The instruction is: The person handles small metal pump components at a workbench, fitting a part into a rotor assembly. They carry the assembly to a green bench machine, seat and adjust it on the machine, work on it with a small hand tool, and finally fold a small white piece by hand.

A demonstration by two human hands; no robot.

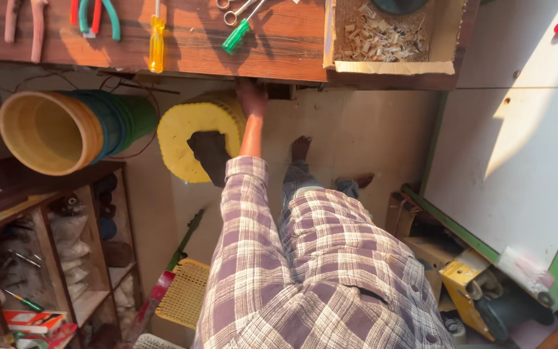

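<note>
Left hand [252,97] is stretched out under the front edge of the reddish-brown wooden workbench [214,45]; fingers are tucked up into the shadow under the edge, so I can't tell how far they're curled or whether they've got hold of anything. Right hand isn't in view at all, so no read on it

Closest thing to the left hand is the round yellow plastic stool with a dark hole in its seat [192,139], lying tipped on its side just below and left of the wrist, apparently not touching. Seat faces me, ribbed rim toward the bench; looks light and hollow, plastic a bit scuffed

Further left of that hand: a stack of nested plastic buckets on its side [66,129], tan one outermost, blue and green behind, resting on a dark wooden shelf unit [46,194]

Risks as I see them:
- reaching blind under the edge, so a knuckle could catch on something I can't see
- yellow-handled screwdriver [156,42] and green-handled screwdriver [237,33] sit on the bench right above the hand, near the front; a bump from below could roll one off onto my bare feet [300,147]
- stool on its side probably rolls if my forearm nudges it
- buckets overhang the shelf, could slide off
</note>
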